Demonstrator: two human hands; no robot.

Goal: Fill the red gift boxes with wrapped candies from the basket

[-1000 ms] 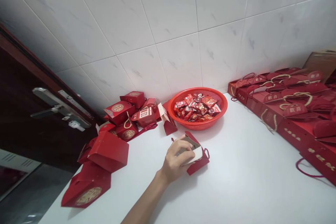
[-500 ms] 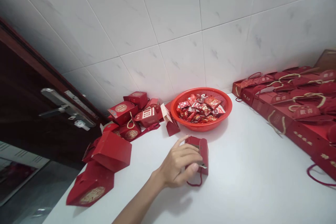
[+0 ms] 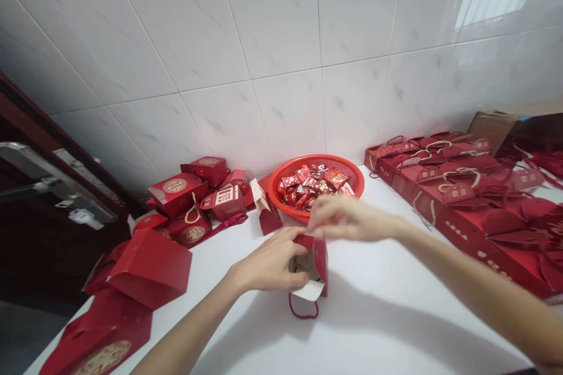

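A small red gift box (image 3: 320,261) stands on the white table with its top open, a pale inner flap folded out toward me and a dark red cord loop lying in front. My left hand (image 3: 275,263) grips its left side, thumb at the opening and fingers along the far edge. Over the box's far end is my right hand (image 3: 341,220), fingers bent downward and blurred by motion; whether it holds anything is unclear. Just behind it sits a red plastic basket (image 3: 281,210) with wrapped sweets (image 3: 308,184), partly covered by the right hand.
Several red gift boxes (image 3: 149,269) are piled along the table's left side. Rows of red boxes with cord handles (image 3: 461,205) fill the right, and a cardboard box (image 3: 492,129) is behind them. A tiled wall (image 3: 290,117) bounds the back; a dark door (image 3: 26,222) is at left.
My right hand has come in from the right to the far end of the gift box. My left hand has shifted to its left side, and the opening is wider. The view has turned right.
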